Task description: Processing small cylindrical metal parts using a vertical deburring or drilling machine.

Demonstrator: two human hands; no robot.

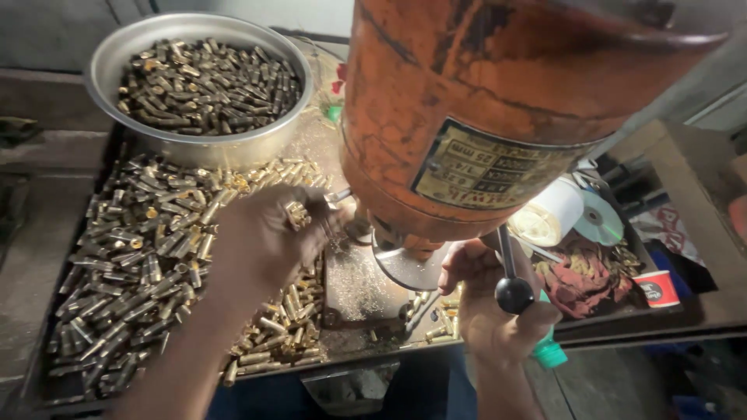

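The left hand [261, 237] pinches a few small brass pieces [296, 214] in curled fingers, just beside the orange drill press [467, 101]. The right hand [498, 307] curls loosely beneath the black lever knob [514, 295]. More brass pieces cover the tray [35, 264] and fill the metal bowl [109, 58].

We see a dim scene lit softly from above and ahead, with dull glints on the brass pieces [140, 257] left of the left hand [261, 241], which is itself dark and motion-blurred. Above the right hand [498, 311], the orange machine body [482, 93] looms close, soft and curved by wide-angle distortion. Corners fall into shadow.
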